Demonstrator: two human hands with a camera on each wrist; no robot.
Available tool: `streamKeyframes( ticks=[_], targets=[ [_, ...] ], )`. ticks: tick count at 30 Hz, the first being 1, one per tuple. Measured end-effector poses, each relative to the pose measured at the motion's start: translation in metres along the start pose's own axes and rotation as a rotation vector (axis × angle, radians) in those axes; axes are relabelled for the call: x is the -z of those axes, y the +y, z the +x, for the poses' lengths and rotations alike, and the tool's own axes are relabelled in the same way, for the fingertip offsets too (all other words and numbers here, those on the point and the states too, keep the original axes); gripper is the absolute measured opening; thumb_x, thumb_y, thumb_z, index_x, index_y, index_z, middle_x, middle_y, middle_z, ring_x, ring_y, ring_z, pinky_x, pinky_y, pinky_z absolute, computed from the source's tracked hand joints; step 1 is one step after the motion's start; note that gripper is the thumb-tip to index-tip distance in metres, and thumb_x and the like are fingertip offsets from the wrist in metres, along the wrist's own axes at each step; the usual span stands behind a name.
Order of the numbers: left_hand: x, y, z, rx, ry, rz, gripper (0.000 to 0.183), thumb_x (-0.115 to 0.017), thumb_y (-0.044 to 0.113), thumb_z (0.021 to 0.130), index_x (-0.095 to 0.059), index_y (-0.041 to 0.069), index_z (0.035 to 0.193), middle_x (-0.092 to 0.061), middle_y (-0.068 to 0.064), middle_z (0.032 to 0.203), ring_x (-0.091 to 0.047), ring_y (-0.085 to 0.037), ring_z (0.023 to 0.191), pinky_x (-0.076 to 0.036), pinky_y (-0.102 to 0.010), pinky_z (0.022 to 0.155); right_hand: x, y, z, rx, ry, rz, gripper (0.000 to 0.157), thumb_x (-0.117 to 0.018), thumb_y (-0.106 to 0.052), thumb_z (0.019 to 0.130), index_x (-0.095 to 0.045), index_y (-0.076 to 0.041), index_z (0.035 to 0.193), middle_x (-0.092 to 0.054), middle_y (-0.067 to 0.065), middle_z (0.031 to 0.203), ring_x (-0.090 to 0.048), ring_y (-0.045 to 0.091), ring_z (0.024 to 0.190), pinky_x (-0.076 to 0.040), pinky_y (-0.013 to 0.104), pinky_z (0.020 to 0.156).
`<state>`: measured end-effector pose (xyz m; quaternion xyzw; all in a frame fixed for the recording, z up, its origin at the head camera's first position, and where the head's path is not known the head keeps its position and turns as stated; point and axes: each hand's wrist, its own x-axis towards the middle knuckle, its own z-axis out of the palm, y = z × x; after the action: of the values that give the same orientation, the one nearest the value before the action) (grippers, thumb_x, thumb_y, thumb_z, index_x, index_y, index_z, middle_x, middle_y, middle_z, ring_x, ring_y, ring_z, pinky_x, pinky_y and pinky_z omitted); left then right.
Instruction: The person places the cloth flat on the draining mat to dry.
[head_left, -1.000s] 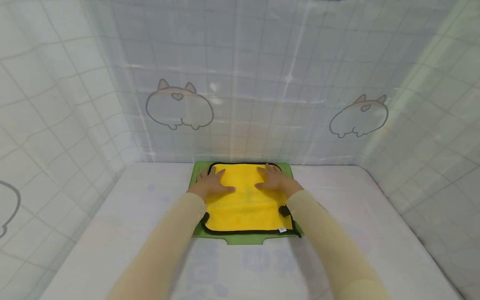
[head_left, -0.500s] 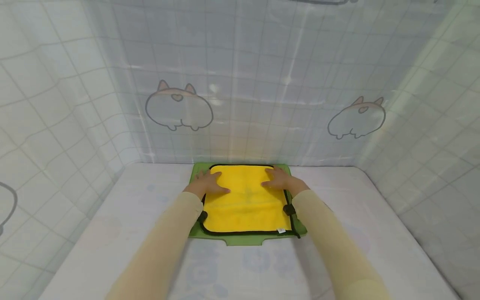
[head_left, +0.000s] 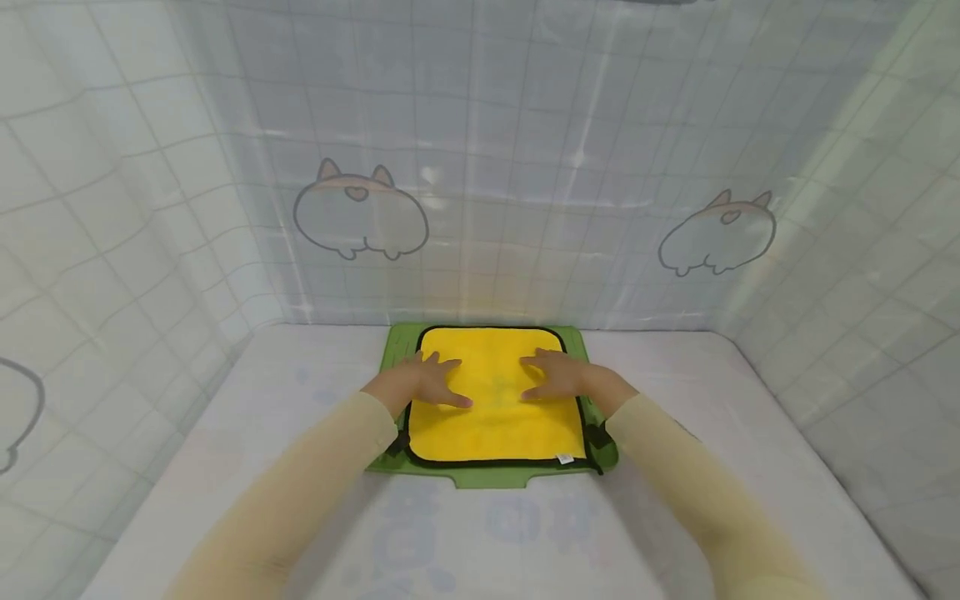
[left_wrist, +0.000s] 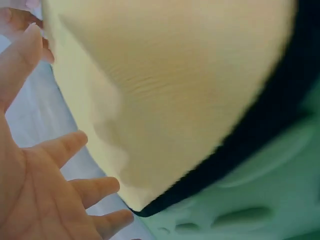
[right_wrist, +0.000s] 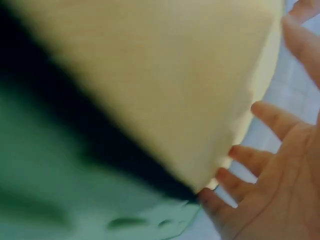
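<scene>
A yellow cloth with a black edge binding lies spread out flat on a green board. My left hand is over the cloth's left part, fingers spread. Over the right part is my right hand, its fingers also spread, thumb pointing inward. In the left wrist view the left hand shows its palm, with nothing in it, fingertips close over the cloth. The right wrist view shows the right hand likewise, fingertips near the cloth's bound edge.
A small white tag sits at the cloth's near right corner. The board lies on a white printed tabletop, against a back curtain with a grid and cartoon animals. Similar sheeting hangs left and right.
Both hands have moved nearer to me over the cloth, from close to its far edge toward its middle. The forearms now angle outward more. Cloth and board lie about where they were.
</scene>
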<state>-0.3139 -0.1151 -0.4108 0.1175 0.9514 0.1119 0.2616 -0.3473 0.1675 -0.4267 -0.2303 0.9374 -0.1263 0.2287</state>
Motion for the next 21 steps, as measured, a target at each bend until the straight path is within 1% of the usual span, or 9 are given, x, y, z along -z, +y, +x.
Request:
streamKeyframes(
  ticks=[3, 6, 10, 13, 17, 21],
  targets=[
    [-0.003, -0.002, -0.004, -0.004, -0.015, 0.000, 0.097, -0.055, 0.072, 0.072, -0.015, 0.029, 0.149, 0.000, -0.015, 0.154, 0.007, -0.045, 0.136, 0.002, -0.066, 0.103, -0.004, 0.005, -0.005, 0.018, 0.013, 0.006, 0.084, -0.055, -0.067, 0.078, -0.024, -0.029, 0.147, -0.007, 0.007, 0.155, -0.006, 0.029, 0.140, -0.014, 0.057, 0.107],
    [-0.007, -0.006, -0.007, 0.004, -0.007, 0.001, 0.096, -0.058, 0.069, 0.073, -0.015, 0.028, 0.149, 0.002, -0.016, 0.153, 0.008, -0.046, 0.136, 0.004, -0.064, 0.104, -0.008, 0.010, -0.007, 0.045, 0.018, 0.017, 0.086, -0.057, -0.066, 0.076, -0.023, -0.030, 0.147, -0.004, 0.006, 0.155, -0.003, 0.027, 0.141, -0.013, 0.057, 0.108],
    [-0.015, -0.012, -0.008, -0.003, 0.037, 0.005, 0.101, -0.062, 0.069, 0.069, -0.015, 0.027, 0.149, 0.002, -0.018, 0.153, 0.006, -0.048, 0.135, 0.006, -0.064, 0.104, -0.012, 0.014, -0.009, 0.047, 0.029, 0.013, 0.088, -0.062, -0.062, 0.076, -0.021, -0.031, 0.147, -0.003, 0.006, 0.155, 0.000, 0.027, 0.141, -0.014, 0.056, 0.108],
    [-0.022, -0.018, -0.008, -0.016, 0.069, 0.021, 0.107, -0.063, 0.072, 0.065, -0.014, 0.028, 0.149, 0.001, -0.019, 0.153, 0.004, -0.050, 0.134, 0.005, -0.064, 0.103, -0.015, 0.017, -0.013, 0.036, 0.039, 0.005, 0.089, -0.065, -0.059, 0.075, -0.020, -0.031, 0.147, -0.002, 0.006, 0.155, 0.000, 0.027, 0.141, -0.015, 0.055, 0.108],
    [-0.028, -0.026, -0.012, -0.028, 0.092, 0.060, 0.112, -0.063, 0.076, 0.060, -0.013, 0.029, 0.149, 0.000, -0.018, 0.153, 0.003, -0.050, 0.134, 0.002, -0.065, 0.104, -0.017, 0.024, -0.021, 0.042, 0.031, -0.003, 0.089, -0.065, -0.058, 0.076, -0.021, -0.029, 0.147, -0.003, 0.007, 0.155, 0.000, 0.028, 0.141, -0.015, 0.055, 0.108],
    [-0.030, -0.034, -0.018, -0.035, 0.104, 0.085, 0.112, -0.061, 0.078, 0.059, -0.014, 0.029, 0.149, -0.002, -0.015, 0.154, 0.002, -0.051, 0.134, 0.003, -0.065, 0.103, -0.015, 0.025, -0.032, 0.070, 0.020, 0.044, 0.084, -0.067, -0.049, 0.079, -0.025, -0.025, 0.147, -0.005, 0.009, 0.154, -0.001, 0.032, 0.140, -0.014, 0.058, 0.107]
  ],
)
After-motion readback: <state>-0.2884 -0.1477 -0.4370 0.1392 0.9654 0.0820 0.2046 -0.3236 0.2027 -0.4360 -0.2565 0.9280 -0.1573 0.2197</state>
